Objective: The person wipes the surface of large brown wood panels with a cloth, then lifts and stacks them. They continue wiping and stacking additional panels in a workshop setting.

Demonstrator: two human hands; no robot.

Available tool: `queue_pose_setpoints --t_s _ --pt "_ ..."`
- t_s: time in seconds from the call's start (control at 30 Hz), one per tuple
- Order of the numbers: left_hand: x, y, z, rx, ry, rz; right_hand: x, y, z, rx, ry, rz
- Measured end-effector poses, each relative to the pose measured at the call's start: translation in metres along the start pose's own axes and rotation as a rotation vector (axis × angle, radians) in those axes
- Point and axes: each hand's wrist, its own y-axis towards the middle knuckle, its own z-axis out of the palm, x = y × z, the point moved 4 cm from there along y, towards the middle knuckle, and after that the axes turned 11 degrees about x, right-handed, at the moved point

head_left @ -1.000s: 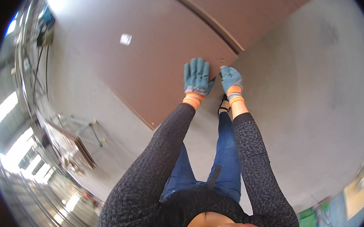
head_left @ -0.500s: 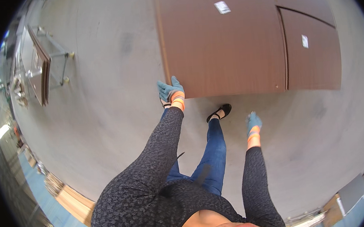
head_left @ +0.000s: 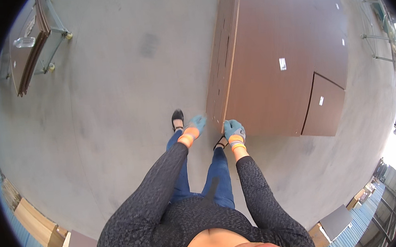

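A tall stack of brown panels point(head_left: 270, 37) stands ahead to the right, its near left corner by my hands. My right hand point(head_left: 234, 130), in a blue-grey glove with an orange cuff, is closed at that corner, against the upper edge. What lies inside its curled fingers is hidden. Just left of the stack's side, my left hand point(head_left: 195, 124) hangs in a matching glove, slightly blurred. Its fingers look stretched out toward the stack, with nothing visible in them. A small brown panel point(head_left: 326, 105) with a white label lies at the stack's near right.
At the far left a wheeled metal rack point(head_left: 57, 30) bears brown boards point(head_left: 32, 58) with a clear plastic bottle point(head_left: 24, 42) on top. Grey floor point(head_left: 124, 83) stretches between it and the stack. Light boards point(head_left: 34, 217) lie behind me at lower left.
My view has turned, and I now stand at the stack's left corner with its side showing. My right hand has come to the corner; my left hand has moved off the panel edge.
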Motion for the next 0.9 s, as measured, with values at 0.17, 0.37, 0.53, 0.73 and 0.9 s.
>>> queue_pose_setpoints --t_s 0.17,0.37,0.53,0.73,0.9 --pt "0.073 -0.049 -0.125 -0.172 0.033 -0.252 0.083 0.047 -0.051 -0.209 -0.447 0.169" --pt "0.167 -0.083 -0.225 -0.266 0.031 -0.454 0.130 0.119 -0.073 0.011 -0.551 0.249" --pt "0.155 -0.077 -0.284 -0.337 0.012 -0.450 0.177 0.178 -0.099 0.257 -0.640 0.248" --pt "0.043 0.012 -0.354 -0.261 -0.104 -0.424 0.219 0.263 -0.149 0.449 -0.711 0.319" --pt "-0.012 0.073 -0.415 -0.230 -0.034 -0.450 0.272 0.344 -0.207 0.311 -0.651 0.281"
